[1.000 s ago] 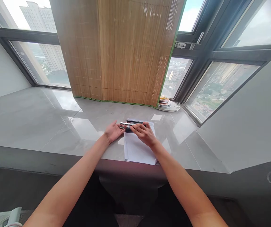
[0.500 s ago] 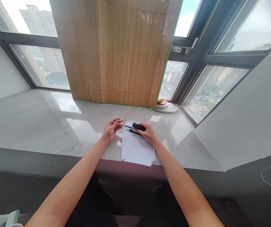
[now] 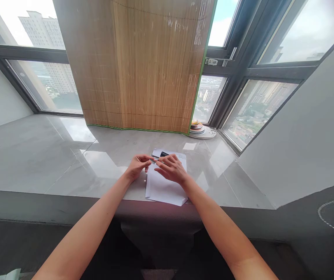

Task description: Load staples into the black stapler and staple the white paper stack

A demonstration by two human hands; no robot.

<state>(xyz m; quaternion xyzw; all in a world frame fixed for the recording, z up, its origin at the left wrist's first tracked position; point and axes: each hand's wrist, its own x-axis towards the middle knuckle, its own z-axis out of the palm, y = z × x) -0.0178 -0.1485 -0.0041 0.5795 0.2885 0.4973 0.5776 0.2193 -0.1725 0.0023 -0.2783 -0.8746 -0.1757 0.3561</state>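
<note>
My left hand (image 3: 137,166) is closed in a pinch on a small grey metal strip (image 3: 153,161), which looks like a strip of staples. From the other side, my right hand (image 3: 171,168) brings its bent fingertips together at the strip's near end. Behind and partly under the right hand lies a black stapler (image 3: 164,154), its metal rail pointing left; the rest of it is hidden by the fingers. Beneath both is a stack of white paper (image 3: 165,190), with a curled corner at the ledge's front edge.
The grey tiled window ledge (image 3: 108,179) runs left and right. A stack of plates (image 3: 200,131) stands in the back right corner. A bamboo blind (image 3: 143,77) hangs in front of the windows, its green edge at the ledge.
My right hand has let go of the stapler and moved left to the strip in my left hand. The stapler stays on the paper. The view has shifted slightly.
</note>
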